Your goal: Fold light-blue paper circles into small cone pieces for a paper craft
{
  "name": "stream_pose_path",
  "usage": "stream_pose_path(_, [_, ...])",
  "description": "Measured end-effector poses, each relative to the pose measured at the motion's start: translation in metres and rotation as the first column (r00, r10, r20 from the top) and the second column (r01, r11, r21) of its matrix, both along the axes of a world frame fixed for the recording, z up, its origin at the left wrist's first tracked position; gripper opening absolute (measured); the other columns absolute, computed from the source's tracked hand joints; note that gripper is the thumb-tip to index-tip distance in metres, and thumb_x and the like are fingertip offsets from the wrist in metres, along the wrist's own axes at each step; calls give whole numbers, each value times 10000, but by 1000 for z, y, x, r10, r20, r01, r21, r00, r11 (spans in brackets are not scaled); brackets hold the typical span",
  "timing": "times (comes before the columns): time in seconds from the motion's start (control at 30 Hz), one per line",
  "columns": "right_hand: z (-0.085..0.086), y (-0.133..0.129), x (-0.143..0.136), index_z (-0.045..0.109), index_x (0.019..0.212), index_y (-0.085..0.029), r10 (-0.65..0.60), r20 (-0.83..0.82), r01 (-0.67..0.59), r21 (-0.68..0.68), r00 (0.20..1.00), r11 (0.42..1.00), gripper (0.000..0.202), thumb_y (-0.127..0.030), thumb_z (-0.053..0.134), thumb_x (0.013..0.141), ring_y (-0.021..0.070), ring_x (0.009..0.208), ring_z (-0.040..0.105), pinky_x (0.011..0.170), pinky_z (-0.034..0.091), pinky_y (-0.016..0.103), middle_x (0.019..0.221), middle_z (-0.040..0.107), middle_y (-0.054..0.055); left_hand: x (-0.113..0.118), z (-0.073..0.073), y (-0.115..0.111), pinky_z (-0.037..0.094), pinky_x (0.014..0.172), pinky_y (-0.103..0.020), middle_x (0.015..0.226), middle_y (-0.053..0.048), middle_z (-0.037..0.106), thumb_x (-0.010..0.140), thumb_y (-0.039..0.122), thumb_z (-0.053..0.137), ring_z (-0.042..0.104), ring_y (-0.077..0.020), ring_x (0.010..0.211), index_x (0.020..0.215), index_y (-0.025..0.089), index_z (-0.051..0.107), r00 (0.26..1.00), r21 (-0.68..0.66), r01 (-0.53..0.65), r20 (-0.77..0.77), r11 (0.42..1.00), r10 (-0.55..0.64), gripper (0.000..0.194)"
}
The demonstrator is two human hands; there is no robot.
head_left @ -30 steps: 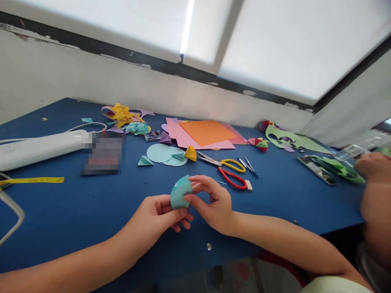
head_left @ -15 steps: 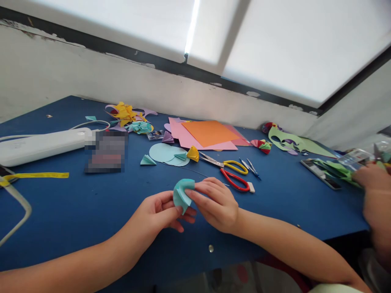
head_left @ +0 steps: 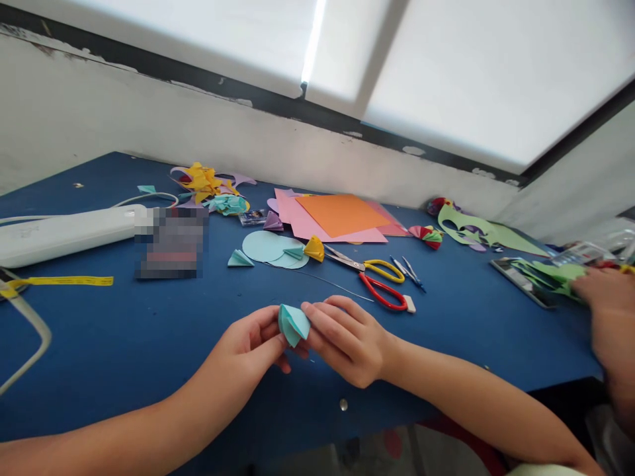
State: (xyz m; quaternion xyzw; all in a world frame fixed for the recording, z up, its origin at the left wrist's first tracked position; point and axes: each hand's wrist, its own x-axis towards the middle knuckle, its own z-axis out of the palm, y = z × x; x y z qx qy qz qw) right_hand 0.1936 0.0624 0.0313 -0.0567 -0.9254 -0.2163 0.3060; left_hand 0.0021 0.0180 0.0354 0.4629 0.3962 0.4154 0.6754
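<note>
Between my two hands is a folded light-blue paper piece (head_left: 294, 324), creased into overlapping pleats. My left hand (head_left: 260, 340) pinches its left and lower edge, thumb in front and fingers behind. The fingertips of my right hand (head_left: 350, 337) grip its right edge. Beyond the hands on the blue table lie light-blue paper circles (head_left: 262, 246), a folded light-blue paper fan (head_left: 241, 258) and a yellow folded paper fan (head_left: 314, 249). Scissors (head_left: 364, 266) with one yellow and one red handle lie open beyond my right hand.
Pink and orange sheets (head_left: 342, 217) are stacked at the back. Paper scraps (head_left: 203, 182) are heaped back left, near a white power strip (head_left: 74, 235). Tweezers (head_left: 409, 272) lie right of the scissors. At far right, another person's hand (head_left: 605, 291) is over green paper (head_left: 550, 276).
The light-blue paper has been folded narrower, its rounded top edge now pressed into a pointed shape. My right hand has shifted slightly left and down with it. The other person's hand moved slightly.
</note>
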Motion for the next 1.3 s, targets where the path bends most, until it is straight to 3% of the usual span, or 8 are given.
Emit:
stream_pose_path(0.2, [0, -6, -1, 624, 934, -45, -44, 19, 42, 88, 999, 995, 153, -110, 524, 838, 228, 875, 640, 748, 538, 357, 1001, 668, 166, 1, 1, -1, 470, 563, -244, 714, -25, 631, 737, 375, 639, 531, -123, 572, 845, 152, 651, 999, 32, -26, -30, 999, 27, 248])
stream_pose_path(0.57, [4, -10, 1, 655, 916, -106, -168, 118, 124, 314, 979, 941, 214, -165, 457, 861, 250, 844, 644, 696, 516, 362, 1025, 661, 127, -1, -5, -5, 483, 619, -227, 880, -20, 633, 827, 289, 534, 546, -125, 691, 1027, 177, 593, 1000, 76, 8, -19, 997, -7, 236])
stream_pose_path(0.73, [-8, -10, -1, 577, 990, -126, -110, -64, 101, -129, 992, 987, 161, -125, 490, 854, 230, 854, 628, 699, 501, 369, 987, 653, 138, -1, -7, -6, 404, 547, -213, 731, 1, 595, 883, 326, 460, 531, -134, 667, 960, 175, 551, 970, 179, 44, -241, 983, 0, 192])
stream_pose_path(0.83, [-17, -11, -6, 494, 1007, -198, -292, -297, 50, -618, 909, 784, 177, -128, 537, 849, 149, 769, 610, 686, 507, 302, 884, 627, 49, -4, -4, -5, 388, 584, -232, 719, 10, 572, 905, 298, 405, 519, -137, 663, 907, 194, 539, 916, 256, 88, -401, 963, 23, 170])
stream_pose_path(0.9, [-19, -11, -8, 431, 1060, -217, -402, -374, -45, -776, 836, 629, 306, -164, 606, 815, 139, 778, 599, 684, 515, 290, 945, 582, 46, -6, -2, -4, 372, 582, -243, 697, 19, 545, 913, 277, 369, 502, -138, 635, 854, 203, 523, 848, 285, 135, -529, 949, 38, 180])
stream_pose_path(1.0, [-12, -10, -7, 351, 1217, -218, -320, -374, -61, -727, 871, 684, 530, -156, 637, 774, 201, 999, 556, 804, 494, 363, 1181, 471, 119, -9, -1, -2, 362, 559, -258, 696, 14, 542, 917, 253, 330, 494, -148, 601, 848, 209, 509, 731, 314, 230, -680, 921, 49, 197])
stream_pose_path(1.13, [1, -11, -3, 513, 1070, -217, -218, -149, 101, -556, 964, 825, 294, -153, 606, 799, 236, 1072, 507, 887, 427, 416, 1173, 506, 102, -12, -8, -3, 436, 691, -323, 931, -59, 610, 908, 210, 318, 575, -213, 810, 1037, 207, 522, 631, 411, 330, -766, 850, 125, 241])
stream_pose_path(1.3, [-2, -13, -6, 484, 1066, -198, -181, -176, 24, -649, 968, 760, 255, -153, 552, 824, 190, 935, 565, 807, 449, 356, 1010, 602, 76, -14, -18, -8, 472, 781, -377, 1055, -103, 617, 891, 168, 314, 591, -251, 930, 1246, 193, 456, 612, 559, 434, -759, 706, 224, 383])
